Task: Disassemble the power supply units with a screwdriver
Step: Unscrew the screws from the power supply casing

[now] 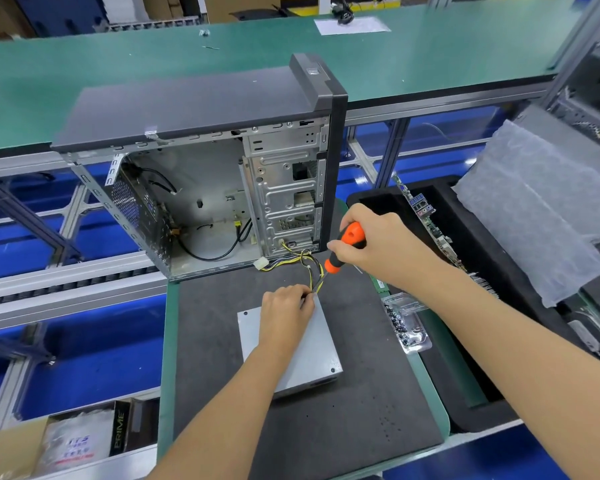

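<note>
A grey metal power supply unit (317,355) lies flat on the dark foam mat (291,427). Its yellow and black cable bundle (309,265) loops from the unit's far edge toward the open computer case (201,188). My left hand (284,313) rests on the unit's far end and pinches the cables where they leave it. My right hand (374,244) grips an orange and black screwdriver (345,249), its tip pointing down-left toward the cables near my left fingers.
The case stands at the mat's far edge with its side open. A clear plastic tray of screws (407,327) sits right of the mat. A black foam bin (465,237) holding a motherboard and a sheet of foam wrap (541,209) lie further right. Boxes sit at lower left.
</note>
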A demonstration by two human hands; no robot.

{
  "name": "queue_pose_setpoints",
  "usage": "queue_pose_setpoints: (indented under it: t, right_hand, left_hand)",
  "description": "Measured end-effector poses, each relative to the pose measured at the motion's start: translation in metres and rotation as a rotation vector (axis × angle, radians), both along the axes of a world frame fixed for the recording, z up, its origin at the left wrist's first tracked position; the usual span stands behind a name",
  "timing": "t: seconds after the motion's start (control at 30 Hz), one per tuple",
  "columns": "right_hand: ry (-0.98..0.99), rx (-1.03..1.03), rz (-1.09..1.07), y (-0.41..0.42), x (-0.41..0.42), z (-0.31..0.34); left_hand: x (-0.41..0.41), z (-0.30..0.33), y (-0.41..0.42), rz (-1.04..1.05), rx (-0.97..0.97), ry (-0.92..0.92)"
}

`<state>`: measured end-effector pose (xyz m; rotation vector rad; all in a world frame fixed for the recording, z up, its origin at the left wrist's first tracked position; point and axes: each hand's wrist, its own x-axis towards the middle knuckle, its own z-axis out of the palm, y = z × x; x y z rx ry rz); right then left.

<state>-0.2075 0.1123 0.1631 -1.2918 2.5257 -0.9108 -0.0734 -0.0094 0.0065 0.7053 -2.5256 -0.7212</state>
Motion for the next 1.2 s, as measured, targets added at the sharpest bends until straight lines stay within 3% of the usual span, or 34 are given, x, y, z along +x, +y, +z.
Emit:
queue_pose_setpoints:
  t: [1.2]
  right_hand:
    - [0.039, 0.237, 0.156, -0.025, 0.002, 0.023]
  left_hand:
    - [0.001, 0.002, 0.002, 0.049, 0.016, -0.023]
